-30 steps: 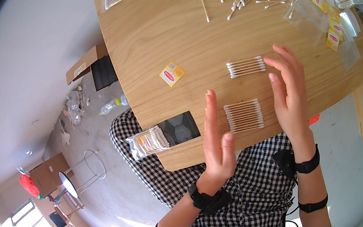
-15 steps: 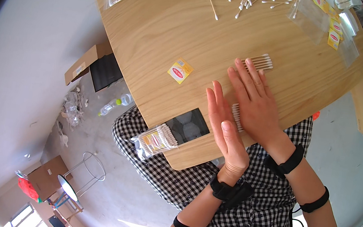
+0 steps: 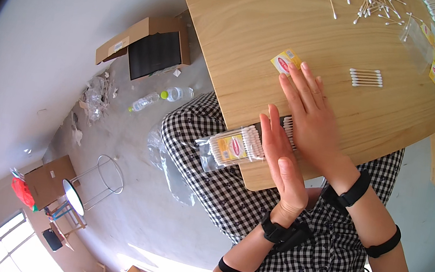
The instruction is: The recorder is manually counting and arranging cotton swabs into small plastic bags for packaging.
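One filled swab packet (image 3: 231,148), one loose swab row (image 3: 366,78), one yellow label (image 3: 285,62) (beside right hand (image 3: 311,119), open flat; left hand (image 3: 281,163) open, edge-on); wooden table (image 3: 258,23), grey floor (image 3: 61,43).

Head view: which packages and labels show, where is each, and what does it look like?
Swab pack: clear bag, yellow-red label, at table's near edge by left hand.
Label card: yellow with red oval, at right hand fingertips.
Clear bags: yellow labels, far right.
Cardboard box: open, on floor.
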`<state>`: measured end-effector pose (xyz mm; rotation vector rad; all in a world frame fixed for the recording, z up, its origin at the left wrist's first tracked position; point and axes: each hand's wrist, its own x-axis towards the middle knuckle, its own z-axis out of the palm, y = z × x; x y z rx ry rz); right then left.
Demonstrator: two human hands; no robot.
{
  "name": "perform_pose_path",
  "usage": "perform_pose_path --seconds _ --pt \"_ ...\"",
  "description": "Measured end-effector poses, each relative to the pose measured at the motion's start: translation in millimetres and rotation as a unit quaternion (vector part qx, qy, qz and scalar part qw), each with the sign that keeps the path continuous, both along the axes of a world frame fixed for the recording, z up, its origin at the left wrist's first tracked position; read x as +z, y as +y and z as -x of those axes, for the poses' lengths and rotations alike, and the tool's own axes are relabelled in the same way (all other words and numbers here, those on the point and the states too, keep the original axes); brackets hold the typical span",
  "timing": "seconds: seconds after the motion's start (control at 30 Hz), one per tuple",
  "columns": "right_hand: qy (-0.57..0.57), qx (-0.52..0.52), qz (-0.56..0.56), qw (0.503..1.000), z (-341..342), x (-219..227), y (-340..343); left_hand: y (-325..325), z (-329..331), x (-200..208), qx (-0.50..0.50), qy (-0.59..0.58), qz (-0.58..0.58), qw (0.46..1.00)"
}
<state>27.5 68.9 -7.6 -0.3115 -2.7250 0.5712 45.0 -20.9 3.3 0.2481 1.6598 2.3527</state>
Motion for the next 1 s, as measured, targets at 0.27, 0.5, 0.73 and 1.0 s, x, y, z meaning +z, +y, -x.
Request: perform_pose_path --seconds 0.27,0.5,0.73,1.0 --pt "-0.031 0.004 -0.100 0.994 -0.1 0.6 -0.6 -6.5 10.2 0.2 -0.024 0.009 -0.055 0.998" --pt "0.005 0.000 -0.026 1.000 0.9 -2.1 2.4 -3.6 15.3 -3.0 -0.047 -0.027 -0.050 0.997" --pt "-0.021 -0.017 -0.081 0.996 1.2 0.6 5.7 -8.6 13.4 4.0 0.010 -0.020 -0.054 0.998" --pt "-0.013 -0.010 -0.061 0.998 4.2 -5.4 5.1 -23.0 32.4 23.1 0.062 0.061 0.000 0.996"
